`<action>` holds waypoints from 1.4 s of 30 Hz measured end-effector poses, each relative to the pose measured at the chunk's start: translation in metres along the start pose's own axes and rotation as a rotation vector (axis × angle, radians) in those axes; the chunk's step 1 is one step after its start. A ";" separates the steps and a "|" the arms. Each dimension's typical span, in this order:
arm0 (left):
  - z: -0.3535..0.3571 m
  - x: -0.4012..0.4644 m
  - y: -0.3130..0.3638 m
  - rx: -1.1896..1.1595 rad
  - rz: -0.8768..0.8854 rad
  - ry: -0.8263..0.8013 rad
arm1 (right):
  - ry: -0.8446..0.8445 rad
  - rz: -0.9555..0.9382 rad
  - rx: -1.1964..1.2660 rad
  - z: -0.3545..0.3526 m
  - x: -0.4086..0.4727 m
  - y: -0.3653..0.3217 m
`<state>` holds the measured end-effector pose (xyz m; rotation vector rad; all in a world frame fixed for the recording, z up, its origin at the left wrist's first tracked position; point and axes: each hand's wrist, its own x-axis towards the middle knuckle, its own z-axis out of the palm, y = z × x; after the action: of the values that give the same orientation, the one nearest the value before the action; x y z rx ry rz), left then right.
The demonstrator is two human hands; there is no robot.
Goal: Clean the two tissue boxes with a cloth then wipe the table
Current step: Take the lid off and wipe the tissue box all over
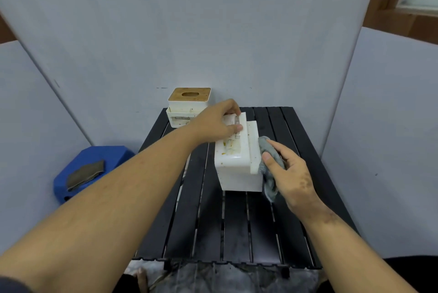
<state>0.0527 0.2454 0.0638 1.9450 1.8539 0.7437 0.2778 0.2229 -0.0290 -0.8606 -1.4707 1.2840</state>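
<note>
White tissue box (238, 162) is gripped at top by left hand (219, 124); grey cloth (269, 164) is pinched against its side by right hand (290, 177).

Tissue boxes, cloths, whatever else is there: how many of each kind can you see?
Tissue boxes: 2, the white tissue box under both hands and the wooden-lidded tissue box behind it
Cloths: 2, the grey cloth in the right hand and a dark cloth on the stool
Black slatted table: 1
Blue stool: 1
Total: 6
</note>
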 end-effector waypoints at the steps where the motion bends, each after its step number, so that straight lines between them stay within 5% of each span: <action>1: 0.002 0.004 -0.001 -0.002 -0.006 -0.008 | 0.003 0.005 0.002 -0.001 0.002 0.002; 11: 0.008 -0.015 0.003 0.001 -0.033 0.115 | 0.086 0.045 0.062 -0.005 0.014 -0.014; 16: 0.022 -0.071 -0.005 0.101 0.188 0.126 | 0.033 -0.083 -0.224 0.000 0.015 -0.026; 22: 0.032 -0.079 -0.021 0.036 0.232 0.187 | -0.063 -0.132 -0.389 0.015 0.004 -0.009; 42: 0.012 -0.103 -0.032 0.013 0.145 0.188 | -0.049 -0.241 -0.382 0.042 -0.002 -0.024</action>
<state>0.0332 0.1475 0.0216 2.0986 1.8396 0.9919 0.2398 0.2039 -0.0049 -0.8663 -1.8321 0.8648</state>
